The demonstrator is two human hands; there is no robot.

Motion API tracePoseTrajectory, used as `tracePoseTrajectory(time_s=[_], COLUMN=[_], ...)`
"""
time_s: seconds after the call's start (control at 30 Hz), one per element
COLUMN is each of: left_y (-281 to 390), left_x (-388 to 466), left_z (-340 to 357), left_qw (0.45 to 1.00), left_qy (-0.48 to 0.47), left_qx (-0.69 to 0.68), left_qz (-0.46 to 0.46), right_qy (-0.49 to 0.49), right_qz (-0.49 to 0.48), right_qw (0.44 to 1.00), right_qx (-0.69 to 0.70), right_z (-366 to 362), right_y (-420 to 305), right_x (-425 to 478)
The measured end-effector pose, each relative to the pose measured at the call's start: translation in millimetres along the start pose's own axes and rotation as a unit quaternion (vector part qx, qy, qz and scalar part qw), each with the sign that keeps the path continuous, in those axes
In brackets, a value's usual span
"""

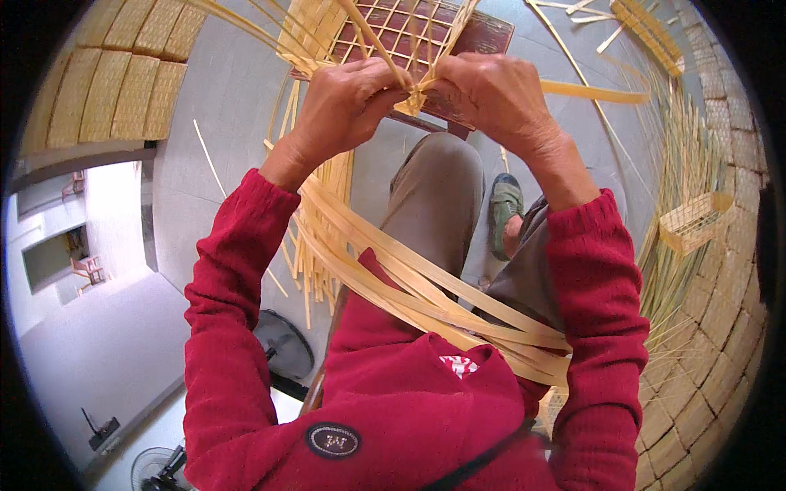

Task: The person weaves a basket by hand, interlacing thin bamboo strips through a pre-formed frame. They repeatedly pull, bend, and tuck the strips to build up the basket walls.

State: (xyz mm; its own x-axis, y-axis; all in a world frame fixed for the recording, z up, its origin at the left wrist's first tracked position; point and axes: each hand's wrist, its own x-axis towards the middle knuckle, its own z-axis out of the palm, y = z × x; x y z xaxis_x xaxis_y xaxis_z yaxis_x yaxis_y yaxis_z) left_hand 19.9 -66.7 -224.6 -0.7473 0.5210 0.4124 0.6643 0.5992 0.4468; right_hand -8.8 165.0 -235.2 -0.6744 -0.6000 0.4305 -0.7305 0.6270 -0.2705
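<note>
Both hands meet at the near corner of an openwork basket base woven from flat bamboo strips. It rests on a dark red wooden bench. My left hand pinches strips at the corner between thumb and fingers. Close beside it, my right hand grips the strips from the other side. A long bamboo strip trails out past my right wrist and curls at its end. Several upright strips rise around the base. My fingers partly hide the corner. Across my lap lies a bundle of wide bamboo strips.
On the left stand stacked woven baskets, and more stacks line the right side. A pile of thin splints lies on the right floor, with a small basket upon it. More strips lie by my left knee. A fan stands lower left.
</note>
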Motion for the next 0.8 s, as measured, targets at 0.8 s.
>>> tracePoseTrajectory(time_s=[0.8], left_y=[-30.6], left_x=[2.4], left_z=[-17.2], left_qw=[0.993], left_qy=[-0.061], left_qx=[0.045], left_qz=[0.09], right_qy=[-0.154], right_qz=[-0.126], right_qw=[0.97], right_qx=[0.137], right_z=[-0.5], right_y=[38.0], right_x=[72.6])
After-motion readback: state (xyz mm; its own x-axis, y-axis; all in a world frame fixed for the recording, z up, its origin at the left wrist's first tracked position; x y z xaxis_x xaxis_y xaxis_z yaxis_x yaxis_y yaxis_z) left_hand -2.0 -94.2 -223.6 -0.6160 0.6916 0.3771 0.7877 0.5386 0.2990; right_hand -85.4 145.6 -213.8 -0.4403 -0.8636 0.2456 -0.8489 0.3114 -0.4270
